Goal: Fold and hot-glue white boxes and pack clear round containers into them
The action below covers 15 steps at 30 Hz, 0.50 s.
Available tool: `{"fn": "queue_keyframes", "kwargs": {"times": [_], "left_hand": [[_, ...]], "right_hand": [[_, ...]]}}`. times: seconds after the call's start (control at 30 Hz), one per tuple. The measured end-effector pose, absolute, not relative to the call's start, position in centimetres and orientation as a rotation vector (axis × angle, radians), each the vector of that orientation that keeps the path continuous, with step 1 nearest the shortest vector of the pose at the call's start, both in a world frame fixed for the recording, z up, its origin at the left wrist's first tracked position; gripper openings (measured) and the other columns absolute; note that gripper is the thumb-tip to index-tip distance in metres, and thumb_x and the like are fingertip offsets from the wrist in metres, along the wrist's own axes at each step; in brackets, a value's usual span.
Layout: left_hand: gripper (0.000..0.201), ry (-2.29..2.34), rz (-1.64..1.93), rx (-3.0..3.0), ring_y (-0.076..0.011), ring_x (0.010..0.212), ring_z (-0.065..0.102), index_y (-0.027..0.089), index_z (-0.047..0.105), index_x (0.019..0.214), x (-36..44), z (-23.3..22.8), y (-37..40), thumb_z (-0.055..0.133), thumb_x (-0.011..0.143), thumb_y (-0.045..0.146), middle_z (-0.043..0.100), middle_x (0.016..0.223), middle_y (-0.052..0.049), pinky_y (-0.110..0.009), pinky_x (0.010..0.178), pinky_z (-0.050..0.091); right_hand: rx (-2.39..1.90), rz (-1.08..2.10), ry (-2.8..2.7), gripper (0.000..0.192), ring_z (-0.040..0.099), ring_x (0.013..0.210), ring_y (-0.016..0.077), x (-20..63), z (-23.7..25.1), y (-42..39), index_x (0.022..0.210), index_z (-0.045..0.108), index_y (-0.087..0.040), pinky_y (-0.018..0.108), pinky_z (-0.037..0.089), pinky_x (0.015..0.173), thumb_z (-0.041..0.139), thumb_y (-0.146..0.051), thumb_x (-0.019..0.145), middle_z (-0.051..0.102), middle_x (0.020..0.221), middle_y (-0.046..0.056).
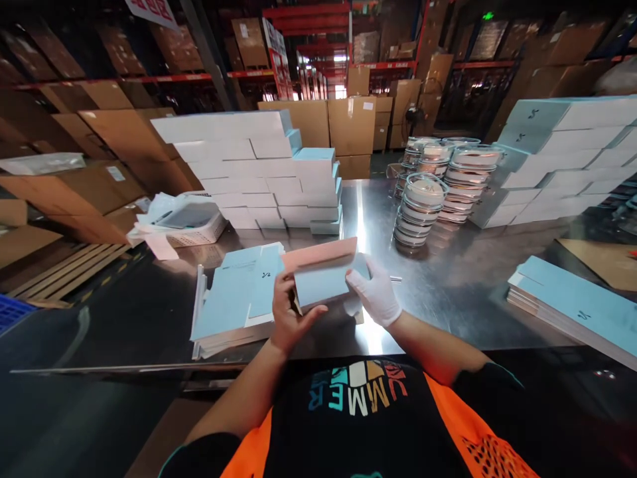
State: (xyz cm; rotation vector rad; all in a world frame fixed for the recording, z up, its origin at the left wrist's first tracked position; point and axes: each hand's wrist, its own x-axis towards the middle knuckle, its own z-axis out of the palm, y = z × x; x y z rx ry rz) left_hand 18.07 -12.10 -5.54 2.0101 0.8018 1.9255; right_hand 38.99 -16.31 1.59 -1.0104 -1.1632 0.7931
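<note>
You held the open-flapped box (321, 287) in the centre of the frame, your bare left hand (288, 317) gripping its left end, your gloved right hand (379, 293) its right. Flat cartons (231, 289) lay left of centre; dishes (419, 211) stood stacked at upper right.

Left forearm (239, 405) and right forearm (438, 345) angle inward, hands near each other ahead of the torso, not touching. Left hand (289, 312) bare, fingers curled, thumb stuck out rightward. Right hand (377, 292) white-gloved, thumb pointing left, tip looks uncovered. Both in gripping pose.
</note>
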Motion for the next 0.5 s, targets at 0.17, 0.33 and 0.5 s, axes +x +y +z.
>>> {"fn": "queue_keyframes", "kwargs": {"times": [0.17,0.33,0.5], "left_hand": [[0.055,0.832,1.793,2.162,-0.0310,0.126,0.069,0.027,0.073,0.131,16.5,-5.8,-13.1,0.087,0.091,0.062,0.076,0.120,-0.008,-0.052,0.122,0.050],[0.060,1.123,2.044,1.864,-0.0299,0.119,0.069,0.022,0.076,0.122,13.5,-4.6,-13.1,0.090,0.084,0.067,0.072,0.117,-0.007,-0.048,0.116,0.051],[0.062,1.175,2.098,1.750,-0.0301,0.111,0.070,0.021,0.078,0.116,12.6,-3.8,-12.6,0.080,0.086,0.075,0.073,0.111,-0.007,-0.047,0.107,0.054]], "right_hand": [[-0.953,0.632,-1.298,0.051,0.070,0.119,0.0254,40.0,1.7,-14.0,0.136,0.063,-0.028,0.042,0.058,0.109,0.073,-0.051,0.092,0.073,0.133,0.009],[-1.657,0.486,-1.486,0.041,0.074,0.114,0.0310,46.4,-1.0,-11.8,0.110,0.073,-0.019,0.044,0.058,0.107,0.072,-0.059,0.099,0.078,0.117,0.016],[-2.000,0.692,-1.469,0.022,0.075,0.078,0.0272,48.3,-6.9,-11.9,0.074,0.070,-0.020,0.044,0.063,0.088,0.088,-0.032,0.077,0.069,0.068,0.006]]}}
